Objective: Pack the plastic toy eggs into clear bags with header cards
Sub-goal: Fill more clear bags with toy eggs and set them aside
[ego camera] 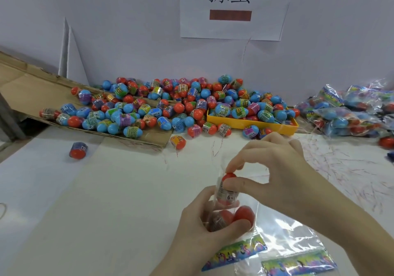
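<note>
Near: left hand point(198, 231) grips clear bag point(232, 218) mouth round eggs inside to keep it open; right hand point(275, 169) fingers pinch red-tipped egg point(227, 190), feeding it in. Far: loose egg pile point(149, 107), yellow tray point(251, 124) on table point(106, 190)

bright even light, soft focus, glare on clear bags point(298, 233), wide-angle edge bending

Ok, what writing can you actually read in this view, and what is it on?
"拣蛋": white paper sign on the wall.
Brown bar below it: no text readable.
"9": label of the egg pinched by the right hand.
Header cards: colourful print, too blurred.
Egg pile labels: too small.
</note>
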`<state>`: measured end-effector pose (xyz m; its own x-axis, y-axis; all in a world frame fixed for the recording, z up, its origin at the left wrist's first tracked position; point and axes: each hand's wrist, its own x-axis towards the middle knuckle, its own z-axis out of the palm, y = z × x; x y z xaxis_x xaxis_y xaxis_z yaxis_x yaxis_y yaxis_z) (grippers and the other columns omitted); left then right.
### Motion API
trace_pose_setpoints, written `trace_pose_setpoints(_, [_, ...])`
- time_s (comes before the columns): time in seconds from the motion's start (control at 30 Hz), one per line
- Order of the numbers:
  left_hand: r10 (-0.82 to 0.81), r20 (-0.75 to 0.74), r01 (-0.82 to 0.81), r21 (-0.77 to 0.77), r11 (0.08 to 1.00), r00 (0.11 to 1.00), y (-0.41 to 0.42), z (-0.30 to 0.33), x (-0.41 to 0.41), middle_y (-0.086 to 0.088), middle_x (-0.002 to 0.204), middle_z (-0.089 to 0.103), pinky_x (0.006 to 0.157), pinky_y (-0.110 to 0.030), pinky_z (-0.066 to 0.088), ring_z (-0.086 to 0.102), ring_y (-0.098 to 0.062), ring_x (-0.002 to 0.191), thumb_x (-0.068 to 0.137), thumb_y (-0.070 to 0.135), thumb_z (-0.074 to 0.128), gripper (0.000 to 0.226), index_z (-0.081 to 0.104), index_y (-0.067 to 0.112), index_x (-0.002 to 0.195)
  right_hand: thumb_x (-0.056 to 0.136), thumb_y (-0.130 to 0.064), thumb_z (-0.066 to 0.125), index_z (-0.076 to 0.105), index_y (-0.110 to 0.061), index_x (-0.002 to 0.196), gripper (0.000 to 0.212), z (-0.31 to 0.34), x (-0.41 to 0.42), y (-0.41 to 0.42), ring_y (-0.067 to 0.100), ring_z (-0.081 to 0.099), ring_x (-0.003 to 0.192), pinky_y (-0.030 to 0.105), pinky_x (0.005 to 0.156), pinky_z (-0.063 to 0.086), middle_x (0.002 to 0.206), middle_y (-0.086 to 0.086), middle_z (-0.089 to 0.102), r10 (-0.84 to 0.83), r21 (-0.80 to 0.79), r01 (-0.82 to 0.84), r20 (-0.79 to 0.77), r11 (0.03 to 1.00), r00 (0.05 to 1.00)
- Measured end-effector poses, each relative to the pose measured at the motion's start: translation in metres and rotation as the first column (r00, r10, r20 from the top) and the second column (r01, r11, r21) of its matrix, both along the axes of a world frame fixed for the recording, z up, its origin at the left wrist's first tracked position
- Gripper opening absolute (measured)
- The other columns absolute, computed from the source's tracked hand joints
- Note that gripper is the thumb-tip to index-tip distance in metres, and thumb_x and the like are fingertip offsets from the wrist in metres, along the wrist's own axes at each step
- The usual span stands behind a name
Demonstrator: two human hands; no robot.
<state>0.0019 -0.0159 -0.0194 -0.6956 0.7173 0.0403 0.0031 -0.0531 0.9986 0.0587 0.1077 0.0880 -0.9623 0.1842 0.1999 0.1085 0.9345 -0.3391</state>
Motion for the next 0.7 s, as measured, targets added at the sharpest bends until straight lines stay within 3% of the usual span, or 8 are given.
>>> trace_pose_setpoints(0.2, [0.095,-0.014,-0.095,0.02,0.995,0.995,0.002,0.001,0.0,0.008,0.085,0.073,0.064,-0.013,0.05,0.069,-0.007,0.077,0.049,0.045,0.072,0.038,0.066,0.039,0.086,0.065,-0.067,0.033,0.069,-0.042,0.085,0.048,-0.01,-0.001,0.0,-0.003,0.035,0.096,0.026,0.081,0.019,0.077,-0.035,0.057,0.116,-0.123,-0.104,0.089,0.987,0.989])
trace_pose_setpoints(0.3, [0.079,0.026,-0.08,0.006,0.997,0.997,0.001,-0.001,-0.001,-0.001,0.079,0.074,0.065,-0.017,0.053,0.07,-0.014,0.075,0.054,0.038,0.075,0.038,0.067,0.027,0.089,0.07,-0.065,0.036,0.069,-0.039,0.084,0.045,-0.014,-0.003,0.008,-0.005,0.047,0.094,0.03,0.089,0.028,0.082,-0.032,0.061,0.193,-0.279,-0.186,-0.004,0.942,0.981])
trace_pose_setpoints(0.4, [0.09,0.048,-0.09,-0.019,0.996,0.995,0.001,-0.002,-0.002,-0.001,0.077,0.074,0.068,-0.018,0.054,0.071,-0.014,0.074,0.062,0.025,0.08,0.026,0.069,0.021,0.085,0.076,-0.053,0.053,0.069,-0.032,0.075,0.027,-0.021,-0.028,0.035,-0.004,0.06,0.08,0.019,0.079,0.045,0.074,-0.017,0.068,-0.065,-0.471,-0.123,-0.362,0.874,0.93])
trace_pose_setpoints(0.47, [0.097,0.029,-0.096,-0.026,0.995,0.995,0.0,-0.002,-0.003,0.0,0.081,0.073,0.069,-0.017,0.054,0.069,-0.012,0.076,0.059,0.029,0.081,0.026,0.071,0.03,0.084,0.084,-0.039,0.058,0.069,-0.022,0.079,0.021,-0.033,-0.057,0.068,0.0,0.061,0.079,0.021,0.077,0.049,0.073,-0.012,0.066,-0.339,-0.495,0.105,-0.412,0.863,0.846])
trace_pose_setpoints(0.5, [0.094,0.034,-0.093,-0.023,0.995,0.995,0.0,-0.001,-0.003,-0.001,0.084,0.073,0.069,-0.016,0.054,0.069,-0.012,0.077,0.057,0.031,0.08,0.029,0.071,0.034,0.084,0.087,-0.034,0.059,0.068,-0.018,0.088,0.018,-0.041,-0.071,0.085,0.008,0.061,0.087,0.027,0.082,0.048,0.08,-0.009,0.065,-0.448,-0.446,0.278,-0.338,0.851,0.828])
trace_pose_setpoints(0.57, [0.077,0.086,-0.077,-0.004,0.997,0.993,-0.001,0.001,-0.003,0.002,0.087,0.073,0.07,-0.018,0.055,0.069,-0.01,0.081,0.055,0.028,0.077,0.029,0.072,0.032,0.084,0.087,-0.036,0.059,0.064,-0.018,0.103,0.024,-0.063,-0.09,0.116,0.02,0.054,0.102,0.044,0.096,0.038,0.098,-0.003,0.063,-0.588,-0.199,0.56,-0.13,0.805,0.799])
trace_pose_setpoints(0.63, [0.042,0.127,-0.043,0.011,0.999,0.991,-0.001,0.003,-0.003,0.005,0.09,0.074,0.076,-0.023,0.056,0.07,-0.009,0.086,0.056,0.023,0.077,0.032,0.072,0.025,0.088,0.086,-0.043,0.058,0.062,-0.021,0.104,0.029,-0.081,-0.1,0.135,0.025,0.047,0.108,0.046,0.098,0.028,0.105,0.0,0.062,-0.64,0.011,0.642,-0.059,0.767,0.766])
trace_pose_setpoints(0.7, [0.027,0.17,-0.032,0.025,0.999,0.985,-0.001,0.002,-0.004,0.003,0.09,0.075,0.077,-0.021,0.055,0.07,-0.009,0.088,0.056,0.02,0.077,0.039,0.069,0.022,0.093,0.083,-0.049,0.058,0.062,-0.021,0.102,0.034,-0.089,-0.108,0.14,0.026,0.043,0.11,0.044,0.096,0.027,0.108,0.001,0.059,-0.658,0.104,0.663,-0.085,0.741,0.748])
